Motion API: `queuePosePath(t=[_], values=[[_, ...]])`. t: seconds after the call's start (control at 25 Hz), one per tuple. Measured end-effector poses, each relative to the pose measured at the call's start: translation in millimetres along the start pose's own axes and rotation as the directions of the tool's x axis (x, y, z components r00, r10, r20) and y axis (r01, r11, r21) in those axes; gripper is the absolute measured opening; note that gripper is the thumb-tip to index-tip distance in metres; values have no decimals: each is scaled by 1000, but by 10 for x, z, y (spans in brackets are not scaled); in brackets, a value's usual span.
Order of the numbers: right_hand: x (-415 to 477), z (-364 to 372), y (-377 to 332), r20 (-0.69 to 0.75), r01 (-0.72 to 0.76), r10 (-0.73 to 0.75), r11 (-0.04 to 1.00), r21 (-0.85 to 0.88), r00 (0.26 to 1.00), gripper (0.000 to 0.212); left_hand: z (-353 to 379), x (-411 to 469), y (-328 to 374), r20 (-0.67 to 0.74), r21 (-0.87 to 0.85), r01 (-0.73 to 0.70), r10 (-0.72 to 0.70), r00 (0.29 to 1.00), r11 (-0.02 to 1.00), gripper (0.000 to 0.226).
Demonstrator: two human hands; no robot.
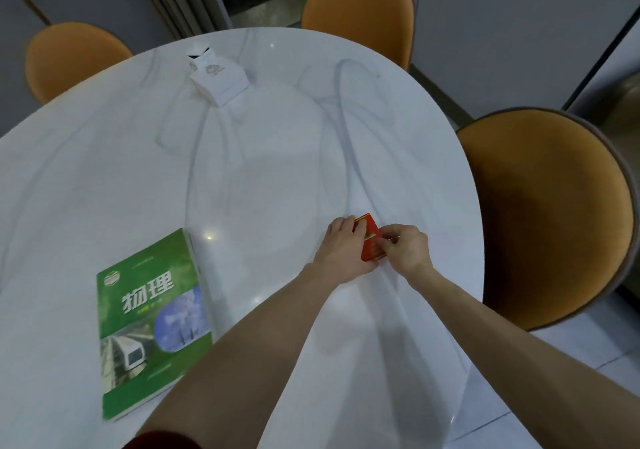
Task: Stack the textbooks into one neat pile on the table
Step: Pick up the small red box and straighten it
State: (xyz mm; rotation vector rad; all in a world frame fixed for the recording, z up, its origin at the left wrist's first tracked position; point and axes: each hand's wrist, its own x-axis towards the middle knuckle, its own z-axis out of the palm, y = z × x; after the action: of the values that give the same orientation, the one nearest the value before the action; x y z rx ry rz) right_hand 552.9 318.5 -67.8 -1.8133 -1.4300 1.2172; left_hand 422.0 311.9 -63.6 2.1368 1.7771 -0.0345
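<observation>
A green textbook (152, 324) lies flat on the white marble table (270, 171) at the front left, cover up; a second book's edge seems to show beneath it. Far to its right, near the table's right edge, both hands meet around a small red box (371, 240). My left hand (343, 247) grips the box from the left side. My right hand (408, 249) pinches its right edge with the fingertips. The box stands tilted on the tabletop between the two hands, partly hidden by the fingers.
A white tissue box (220, 79) sits at the far side of the table. Orange chairs stand around it: one at the back left (72, 57), one at the back (360, 15), one at the right (547, 216). Tiled floor shows at the lower right.
</observation>
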Motion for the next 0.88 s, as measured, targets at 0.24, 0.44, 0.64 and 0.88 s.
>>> queuePosePath(t=[0.24,0.44,0.64,0.88], values=[[242,15,194,0,-5,5,998,-56,1000,21,127,280,56,53,61,-37,34,998,997,65],[344,18,250,21,-17,20,993,-116,1000,23,204,324,83,33,87,-34,31,999,996,66],[380,27,245,45,6,3,981,-195,999,21,210,304,109,25,141,-31,28,999,990,70],[338,-70,80,60,37,-16,928,-371,998,27,10,178,149,-29,53,18,-17,999,998,46]])
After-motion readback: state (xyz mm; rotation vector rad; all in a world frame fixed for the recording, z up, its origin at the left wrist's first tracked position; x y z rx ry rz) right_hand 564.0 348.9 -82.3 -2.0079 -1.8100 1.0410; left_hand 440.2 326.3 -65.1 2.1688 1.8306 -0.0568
